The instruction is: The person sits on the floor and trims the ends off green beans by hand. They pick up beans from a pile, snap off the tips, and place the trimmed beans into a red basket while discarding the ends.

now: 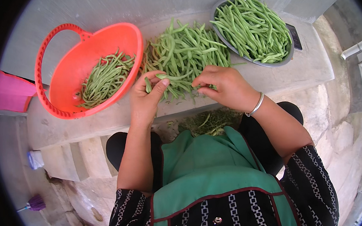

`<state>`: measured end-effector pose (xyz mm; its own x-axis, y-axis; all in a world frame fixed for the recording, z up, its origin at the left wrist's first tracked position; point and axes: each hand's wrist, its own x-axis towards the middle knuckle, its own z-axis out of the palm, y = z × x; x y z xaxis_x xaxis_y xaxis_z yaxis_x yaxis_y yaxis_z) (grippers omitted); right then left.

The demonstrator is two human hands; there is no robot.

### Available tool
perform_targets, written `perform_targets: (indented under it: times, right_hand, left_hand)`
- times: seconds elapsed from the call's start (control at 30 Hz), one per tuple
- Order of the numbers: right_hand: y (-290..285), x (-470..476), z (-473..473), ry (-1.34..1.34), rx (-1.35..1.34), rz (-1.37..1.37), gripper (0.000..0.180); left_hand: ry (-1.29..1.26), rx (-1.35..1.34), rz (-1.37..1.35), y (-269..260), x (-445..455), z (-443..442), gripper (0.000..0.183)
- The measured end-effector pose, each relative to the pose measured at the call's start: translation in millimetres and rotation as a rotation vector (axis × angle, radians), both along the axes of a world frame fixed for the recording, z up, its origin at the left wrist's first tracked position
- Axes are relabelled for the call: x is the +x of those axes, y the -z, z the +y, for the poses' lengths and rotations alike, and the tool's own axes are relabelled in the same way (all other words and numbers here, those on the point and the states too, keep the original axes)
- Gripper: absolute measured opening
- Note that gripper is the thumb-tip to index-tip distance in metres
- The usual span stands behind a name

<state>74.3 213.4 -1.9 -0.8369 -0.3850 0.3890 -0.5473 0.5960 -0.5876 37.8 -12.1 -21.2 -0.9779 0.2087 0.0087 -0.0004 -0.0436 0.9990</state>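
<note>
My left hand (149, 91) pinches a green bean (176, 77) between thumb and forefinger, and a short bean piece (148, 85) shows inside its curled fingers. Close to the bean's far end, my right hand (221, 82) has its fingers bent towards the thumb. Whether those fingertips grip anything is hard to see. Behind both hands a loose pile of green beans (191, 46) lies on the concrete ledge (280, 78). More beans (250, 27) are heaped in a metal basin (235, 48) at the right. Thinner beans (109, 77) lie in a tilted red plastic basket (69, 69) at the left.
Bean trimmings (208, 122) lie on the ground between my knees, below the ledge. A dark flat device (294, 36) sits partly behind the basin. The grey wall (172, 2) rises behind the ledge. At the far left are a pink cloth item (12, 91) and a purple brush head (36, 203).
</note>
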Motion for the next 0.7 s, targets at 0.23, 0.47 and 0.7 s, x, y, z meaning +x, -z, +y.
perform_targets:
  times: [0.23,0.47,0.7]
  right_hand:
    - [0.1,-8.9,1.8,0.124,0.004,0.237,0.015]
    - [0.4,-9.5,5.1,0.107,0.263,0.198,0.01]
    - [5.9,-0.9,-3.9,0.096,0.473,0.343,0.006]
  left_hand:
    - [0.032,-0.073,0.079,-2.1,3.1,-0.4,0.019]
    - [0.103,-0.471,0.236,0.7,5.1,-1.3,0.023]
    - [-0.008,-0.812,0.714,3.1,16.2,24.2,0.025]
